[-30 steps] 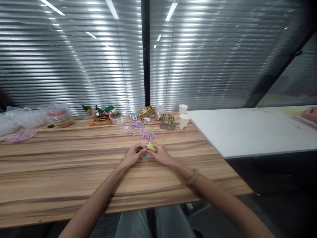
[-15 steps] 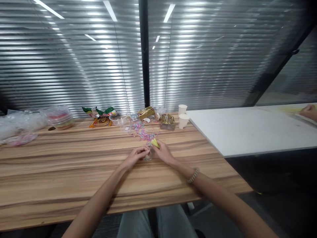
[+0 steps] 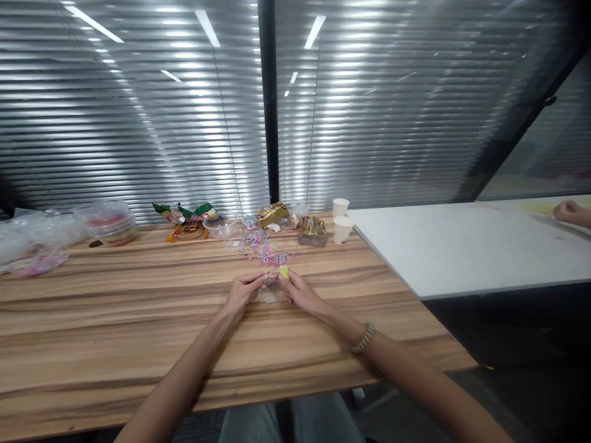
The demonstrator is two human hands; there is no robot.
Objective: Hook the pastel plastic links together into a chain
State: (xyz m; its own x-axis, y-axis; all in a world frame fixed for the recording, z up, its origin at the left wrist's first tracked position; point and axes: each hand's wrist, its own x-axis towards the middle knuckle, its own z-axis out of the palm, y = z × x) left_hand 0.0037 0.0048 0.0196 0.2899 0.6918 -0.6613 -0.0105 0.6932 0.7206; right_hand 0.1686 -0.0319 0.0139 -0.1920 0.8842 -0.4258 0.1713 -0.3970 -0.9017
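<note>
My left hand [image 3: 241, 291] is closed in a pinch at the near side of the table, thumb and fingertips at a thin strand of small pastel pieces [image 3: 270, 281]. Opposite it, my right hand [image 3: 301, 293] is closed round a small bright yellow piece [image 3: 283, 271], its exact kind too small to tell. The strand hangs between both hands, and a few pale pieces [image 3: 269, 299] lie on the wood below. Just beyond my fingers spreads a loose pile of tiny pink, purple and blue pieces [image 3: 273, 255].
Behind the pile stand a clear plastic bowl [image 3: 220, 228], a gold wrapper [image 3: 272, 213], a gold-topped box [image 3: 313, 232] and two paper cups [image 3: 342, 229]. Stacked clear tubs [image 3: 109, 223] and plastic bags [image 3: 46, 229] sit left. Another person's hand [image 3: 571, 213] is over the white table [image 3: 462, 246].
My left hand has shifted slightly left, widening the gap between my hands, with the strand now showing there. The yellow piece has tilted upright and moved a little left and down.
</note>
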